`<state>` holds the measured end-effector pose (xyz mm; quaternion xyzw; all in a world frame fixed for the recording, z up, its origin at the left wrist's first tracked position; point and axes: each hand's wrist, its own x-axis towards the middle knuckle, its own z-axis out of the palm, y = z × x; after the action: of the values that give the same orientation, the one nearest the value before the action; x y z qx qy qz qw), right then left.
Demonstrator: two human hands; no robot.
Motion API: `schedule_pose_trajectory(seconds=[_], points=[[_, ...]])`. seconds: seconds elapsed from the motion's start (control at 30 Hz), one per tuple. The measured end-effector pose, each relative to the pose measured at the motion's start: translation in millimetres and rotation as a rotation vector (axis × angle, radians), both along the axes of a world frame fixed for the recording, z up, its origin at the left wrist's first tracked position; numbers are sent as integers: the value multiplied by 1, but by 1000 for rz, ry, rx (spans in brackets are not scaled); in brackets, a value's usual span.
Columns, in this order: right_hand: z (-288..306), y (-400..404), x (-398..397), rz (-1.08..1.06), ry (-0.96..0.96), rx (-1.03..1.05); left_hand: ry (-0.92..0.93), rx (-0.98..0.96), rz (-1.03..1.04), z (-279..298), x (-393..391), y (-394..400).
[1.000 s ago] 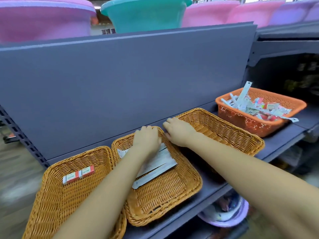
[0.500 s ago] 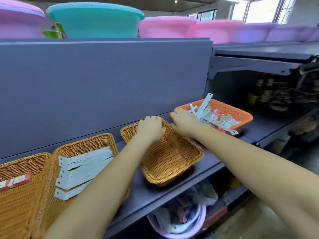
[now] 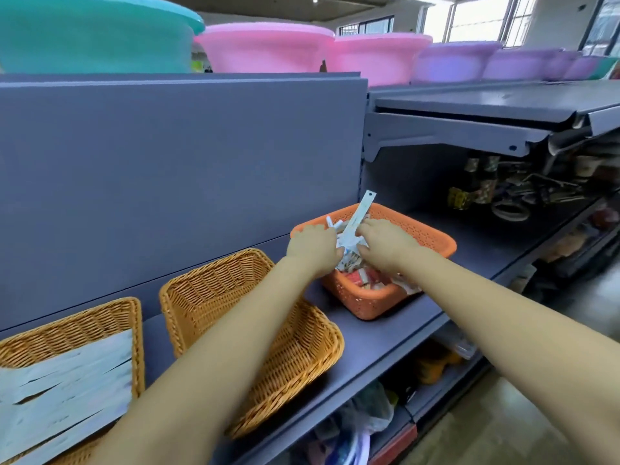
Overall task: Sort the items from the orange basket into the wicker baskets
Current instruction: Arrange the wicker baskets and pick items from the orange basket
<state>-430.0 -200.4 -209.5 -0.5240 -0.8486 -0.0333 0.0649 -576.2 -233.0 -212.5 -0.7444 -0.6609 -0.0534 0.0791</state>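
The orange plastic basket (image 3: 424, 236) sits on the grey shelf, filled with white strips and small red packets (image 3: 364, 278). A long white strip (image 3: 364, 209) sticks up out of the pile. My left hand (image 3: 313, 246) and my right hand (image 3: 385, 243) are both inside the basket, backs up, fingers bent down into the pile on either side of that strip. What the fingertips hold is hidden. An empty wicker basket (image 3: 214, 268) lies under my left forearm. A second wicker basket (image 3: 100, 317) at the far left holds several white strips (image 3: 67, 380).
A tall grey back panel (image 3: 184, 162) stands behind the baskets. Teal, pink and purple basins (image 3: 268, 48) line the top. A higher shelf (image 3: 469, 129) juts out at right, with scissors and hardware (image 3: 510, 209) beneath. Bags fill the lower shelf (image 3: 362, 417).
Both hands left the wicker baskets and moved right into the orange basket. The view swung right, so the leftmost wicker basket with the red packets is out of frame.
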Motion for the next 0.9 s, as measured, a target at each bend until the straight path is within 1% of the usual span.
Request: schedule_pose_trajectory(seconds=[0.23, 0.43, 0.63, 0.8, 0.9], points=[[-12, 38, 41, -126, 5, -55, -30, -43, -113, -8, 34, 55], [-27, 57, 60, -105, 26, -113, -26, -82, -126, -24, 66, 92], [-31, 75, 76, -6, 48, -94, -50, -113, -47, -29, 87, 115], [-30, 83, 90, -4, 119, -112, 23, -141, 42, -31, 103, 128], [-31, 86, 94, 14, 176, -132, 45, -105, 78, -28, 111, 132]])
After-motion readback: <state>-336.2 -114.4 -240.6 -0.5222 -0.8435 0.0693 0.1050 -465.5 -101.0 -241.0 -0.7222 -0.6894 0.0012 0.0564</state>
